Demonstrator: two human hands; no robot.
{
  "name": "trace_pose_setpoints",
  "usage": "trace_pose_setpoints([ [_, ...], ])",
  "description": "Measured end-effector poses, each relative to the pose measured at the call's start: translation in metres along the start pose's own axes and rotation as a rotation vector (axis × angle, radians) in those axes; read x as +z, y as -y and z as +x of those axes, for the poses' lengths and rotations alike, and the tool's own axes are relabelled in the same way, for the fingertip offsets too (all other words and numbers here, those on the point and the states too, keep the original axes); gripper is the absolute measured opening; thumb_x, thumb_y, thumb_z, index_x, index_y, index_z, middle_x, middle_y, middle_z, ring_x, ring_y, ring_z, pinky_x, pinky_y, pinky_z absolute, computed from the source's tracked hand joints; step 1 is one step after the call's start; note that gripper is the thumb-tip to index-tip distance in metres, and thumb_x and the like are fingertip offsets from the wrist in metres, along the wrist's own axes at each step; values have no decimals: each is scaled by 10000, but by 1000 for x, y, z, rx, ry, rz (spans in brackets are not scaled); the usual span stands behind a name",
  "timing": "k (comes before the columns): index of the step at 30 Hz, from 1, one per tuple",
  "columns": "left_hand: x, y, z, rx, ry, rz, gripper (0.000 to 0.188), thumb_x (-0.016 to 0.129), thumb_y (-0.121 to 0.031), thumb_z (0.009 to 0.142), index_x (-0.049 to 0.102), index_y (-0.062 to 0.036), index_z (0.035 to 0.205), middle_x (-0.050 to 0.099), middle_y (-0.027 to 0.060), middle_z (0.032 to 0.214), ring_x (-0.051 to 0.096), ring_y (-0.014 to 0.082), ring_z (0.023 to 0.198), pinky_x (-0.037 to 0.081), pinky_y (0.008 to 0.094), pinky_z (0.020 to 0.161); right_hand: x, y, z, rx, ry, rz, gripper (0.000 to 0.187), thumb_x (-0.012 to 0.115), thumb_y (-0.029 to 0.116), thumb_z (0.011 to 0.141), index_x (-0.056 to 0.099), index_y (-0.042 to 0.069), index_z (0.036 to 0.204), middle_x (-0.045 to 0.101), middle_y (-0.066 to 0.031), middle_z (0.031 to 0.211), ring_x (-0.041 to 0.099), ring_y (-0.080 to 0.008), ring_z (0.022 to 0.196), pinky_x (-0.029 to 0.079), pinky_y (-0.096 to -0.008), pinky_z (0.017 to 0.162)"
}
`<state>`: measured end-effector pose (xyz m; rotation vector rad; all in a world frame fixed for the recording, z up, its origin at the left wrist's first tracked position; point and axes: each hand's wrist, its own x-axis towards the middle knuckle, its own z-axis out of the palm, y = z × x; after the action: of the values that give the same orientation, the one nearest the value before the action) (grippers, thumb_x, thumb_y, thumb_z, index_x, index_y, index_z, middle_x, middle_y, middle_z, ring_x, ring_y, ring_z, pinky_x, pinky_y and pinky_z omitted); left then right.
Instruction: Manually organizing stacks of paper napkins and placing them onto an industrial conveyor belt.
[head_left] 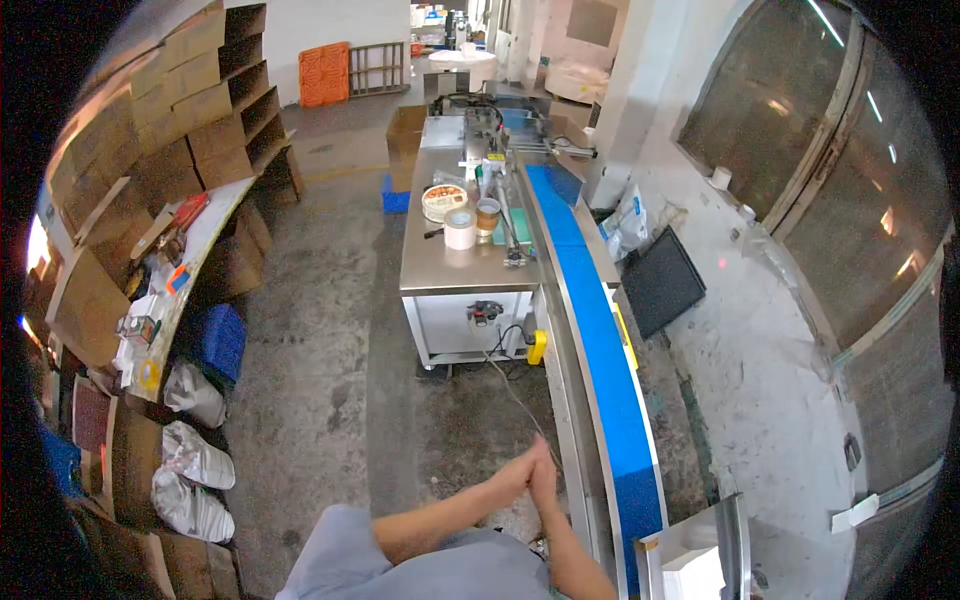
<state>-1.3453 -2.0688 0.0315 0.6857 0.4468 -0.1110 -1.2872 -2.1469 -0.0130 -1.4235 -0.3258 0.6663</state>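
Note:
In front of my body, my left hand (512, 477) and my right hand (543, 478) are clasped together. Their fingers are closed against each other, and no object shows between them. Just right of the hands runs the metal side rail (578, 430) of a conveyor with a long blue belt (600, 350). A thin cable (517, 400) passes behind the fingertips, apparently well below them.
Ahead stands a steel-topped machine table (425, 265) with tape rolls (460, 228) and a round tub (443, 202). A metal chute (700, 555) sits at the belt's near end. Cartons (190, 110), a workbench (200, 260) and white sacks (190, 480) line the left.

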Motion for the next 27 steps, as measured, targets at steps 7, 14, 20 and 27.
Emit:
trace_pose_setpoints([
  [7,19,3,-29,545,-339,739,342,579,-249,942,609,-28,1201,695,122,1039,668,201,922,515,329,795,12,27,2,267,-195,234,693,389,537,995,412,-22,1406,492,-165,1379,483,-211,1230,361,-334,1038],
  [14,19,-10,-33,413,-294,690,376,682,-183,878,619,-20,1211,697,109,1056,659,141,912,520,284,813,-7,3,11,61,-270,148,767,371,554,989,305,-57,1448,342,-218,1489,350,-289,1374,284,-382,1116],
  [20,17,-4,-30,434,-274,589,310,709,-144,860,661,13,1123,696,69,1013,638,121,910,519,276,812,-8,7,7,54,-272,135,770,384,557,984,324,-67,1431,368,-234,1464,357,-294,1370,283,-389,1122],
  [27,17,-6,-31,407,-261,522,276,735,-95,834,675,2,1085,693,43,969,631,112,885,514,264,805,-12,2,4,39,-278,118,757,407,551,979,351,-66,1414,420,-230,1419,402,-299,1328,312,-399,1104],
])
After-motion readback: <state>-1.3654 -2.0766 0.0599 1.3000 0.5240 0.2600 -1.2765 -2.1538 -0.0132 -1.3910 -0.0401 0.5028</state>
